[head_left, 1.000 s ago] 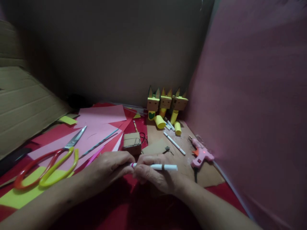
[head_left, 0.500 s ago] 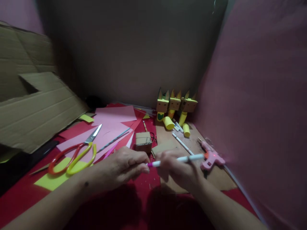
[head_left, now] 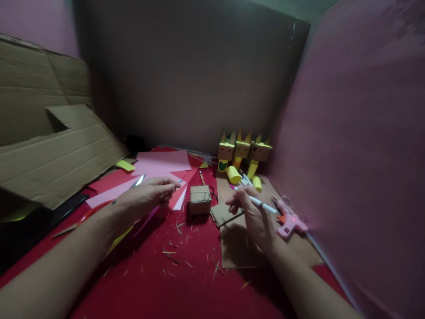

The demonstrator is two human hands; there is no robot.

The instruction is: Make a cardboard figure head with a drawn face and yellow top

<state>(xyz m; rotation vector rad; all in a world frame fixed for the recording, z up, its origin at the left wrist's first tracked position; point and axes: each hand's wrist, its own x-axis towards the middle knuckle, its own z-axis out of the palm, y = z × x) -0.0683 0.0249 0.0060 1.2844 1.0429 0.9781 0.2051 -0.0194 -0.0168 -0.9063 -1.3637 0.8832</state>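
My right hand (head_left: 254, 212) grips a white marker pen (head_left: 264, 204) with a purple end, held above a cardboard sheet (head_left: 237, 252). Over the pink paper, my left hand (head_left: 159, 190) has its fingers pinched together. A thin blue tip (head_left: 180, 180) shows just past those fingertips; whether they hold it is unclear. Between my hands, a small cardboard box (head_left: 200, 199) sits on the red surface, with a flat cardboard piece (head_left: 226, 213) to its right. Scissors (head_left: 96, 209) lie mostly hidden beneath my left forearm.
Three cardboard-headed figures (head_left: 244, 150) stand at the back, near yellow paper tubes (head_left: 234, 175). A pink glue gun (head_left: 290, 219) lies at the right by the wall. Large folded cardboard (head_left: 49, 150) leans at left. Pink paper (head_left: 162, 161) and scraps (head_left: 179, 228) lie around.
My hands have moved apart. The left went up and left, away from the marker pen's purple end, to the pink paper. The right lifted the marker pen up and right.
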